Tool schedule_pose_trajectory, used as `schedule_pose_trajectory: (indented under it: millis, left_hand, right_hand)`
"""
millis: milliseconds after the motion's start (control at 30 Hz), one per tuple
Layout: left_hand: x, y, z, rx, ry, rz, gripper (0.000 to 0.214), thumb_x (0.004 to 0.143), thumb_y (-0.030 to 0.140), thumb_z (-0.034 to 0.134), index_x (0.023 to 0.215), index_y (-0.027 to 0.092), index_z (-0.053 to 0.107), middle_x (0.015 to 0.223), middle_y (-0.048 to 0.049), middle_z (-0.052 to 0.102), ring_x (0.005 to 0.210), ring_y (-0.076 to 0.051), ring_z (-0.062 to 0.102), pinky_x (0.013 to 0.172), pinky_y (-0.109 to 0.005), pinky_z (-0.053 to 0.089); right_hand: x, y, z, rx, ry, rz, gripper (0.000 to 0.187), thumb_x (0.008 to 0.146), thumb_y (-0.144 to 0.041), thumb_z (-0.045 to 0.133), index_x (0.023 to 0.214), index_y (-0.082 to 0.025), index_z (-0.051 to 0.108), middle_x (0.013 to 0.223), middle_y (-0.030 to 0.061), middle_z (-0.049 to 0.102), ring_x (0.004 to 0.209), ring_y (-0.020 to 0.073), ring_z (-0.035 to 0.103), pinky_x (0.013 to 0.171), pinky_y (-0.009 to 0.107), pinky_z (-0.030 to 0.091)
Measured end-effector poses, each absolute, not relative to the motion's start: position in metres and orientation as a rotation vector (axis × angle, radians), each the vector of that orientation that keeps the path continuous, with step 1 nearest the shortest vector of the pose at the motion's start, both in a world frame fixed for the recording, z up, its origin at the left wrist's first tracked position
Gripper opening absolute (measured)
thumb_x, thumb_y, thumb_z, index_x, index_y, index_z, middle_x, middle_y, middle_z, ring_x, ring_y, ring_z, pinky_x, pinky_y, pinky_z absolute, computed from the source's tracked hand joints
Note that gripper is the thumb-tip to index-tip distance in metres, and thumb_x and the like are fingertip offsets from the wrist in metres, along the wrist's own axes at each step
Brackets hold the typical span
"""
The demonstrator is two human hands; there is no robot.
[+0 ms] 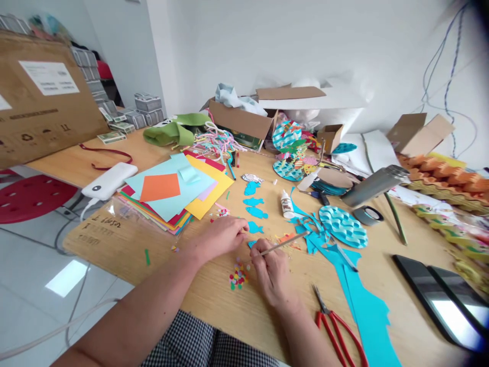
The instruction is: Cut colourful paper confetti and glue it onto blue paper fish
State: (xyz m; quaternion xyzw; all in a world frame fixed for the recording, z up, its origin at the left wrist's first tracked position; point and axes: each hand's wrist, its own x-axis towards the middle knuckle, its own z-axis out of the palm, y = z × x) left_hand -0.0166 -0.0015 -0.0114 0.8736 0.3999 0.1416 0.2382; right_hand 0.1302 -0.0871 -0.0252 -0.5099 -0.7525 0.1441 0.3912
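The right hand (270, 267) is closed, with a thin, pale, straight stick (284, 243) pinched between thumb and fingers and pointed away to the right. The left hand (229, 235) is held just beside it with curled fingers; whether anything is pinched there cannot be told. Nearest the table's front edge, on the right, a pair of red-handled metal cutters (336, 329) is laid with its handles spread, beside a long, flat, bright blue offcut (367, 300). Small, round, multicoloured dots (237, 278) are scattered on the wooden table (214, 300) between the forearms. Just beyond the right hand's fingers, a flat blue fish cutout (251, 244) is seen, partly hidden. Farther off, more blue fish cutouts (255, 212) are set out in a line, with a small white plastic bottle (287, 205) stood to their right. To their left, an orange paper square (160, 188) is rested on a stack of coloured sheets (204, 196). At the back, an open brown cardboard box (240, 121) is placed near the wall.
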Motion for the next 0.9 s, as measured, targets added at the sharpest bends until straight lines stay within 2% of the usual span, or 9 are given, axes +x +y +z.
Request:
schedule_pose_trajectory:
  millis: [267, 533, 667, 767, 900]
  left_hand:
    - [-0.017, -0.003, -0.006, 2.383, 1.104, 0.395, 0.015, 0.086, 0.014, 0.051, 0.086, 0.019, 0.066, 0.081, -0.002, 0.07, 0.081, -0.019, 0.063, 0.07, -0.026, 0.042]
    - [-0.019, -0.001, -0.014, 2.419, 1.054, 0.501, 0.014, 0.086, 0.012, 0.052, 0.084, 0.019, 0.064, 0.079, -0.0005, 0.069, 0.078, -0.017, 0.063, 0.067, -0.025, 0.041]
    - [-0.018, -0.002, -0.018, 2.445, 1.035, 0.516, 0.018, 0.085, 0.009, 0.051, 0.084, 0.019, 0.066, 0.086, -0.0018, 0.071, 0.085, -0.018, 0.064, 0.075, -0.027, 0.045]
    - [-0.019, -0.003, -0.02, 2.459, 0.978, 0.492, 0.025, 0.085, 0.007, 0.05, 0.095, 0.02, 0.069, 0.097, -0.0027, 0.07, 0.094, -0.018, 0.063, 0.083, -0.028, 0.046]
    - [-0.019, -0.005, -0.022, 2.524, 0.903, 0.42, 0.031, 0.086, 0.006, 0.049, 0.099, 0.021, 0.071, 0.096, -0.0042, 0.066, 0.094, -0.019, 0.062, 0.085, -0.03, 0.047]
  right_hand:
    - [0.132, -0.086, -0.032, -1.316, -1.891, 0.397, 0.025, 0.094, -0.019, 0.037, 0.07, -0.022, 0.042, 0.063, -0.0017, 0.049, 0.057, 0.0139, 0.046, 0.057, 0.026, 0.034]
    - [0.144, -0.088, -0.04, -1.423, -1.539, 0.429, 0.031, 0.096, -0.03, 0.039, 0.068, -0.021, 0.049, 0.061, -0.0018, 0.051, 0.056, 0.0146, 0.05, 0.053, 0.026, 0.036]
    - [0.151, -0.082, -0.039, -1.557, -1.342, 0.305, 0.029, 0.095, -0.036, 0.039, 0.073, -0.021, 0.05, 0.061, -0.0013, 0.055, 0.057, 0.0156, 0.053, 0.053, 0.026, 0.037]
    - [0.153, -0.077, -0.038, -1.658, -1.329, 0.264, 0.027, 0.094, -0.038, 0.039, 0.075, -0.021, 0.05, 0.062, -0.0003, 0.057, 0.057, 0.0171, 0.055, 0.054, 0.027, 0.037]
    - [0.154, -0.073, -0.04, -1.729, -1.386, 0.231, 0.029, 0.095, -0.039, 0.035, 0.075, -0.022, 0.048, 0.066, 0.0023, 0.059, 0.062, 0.0193, 0.057, 0.057, 0.029, 0.037]
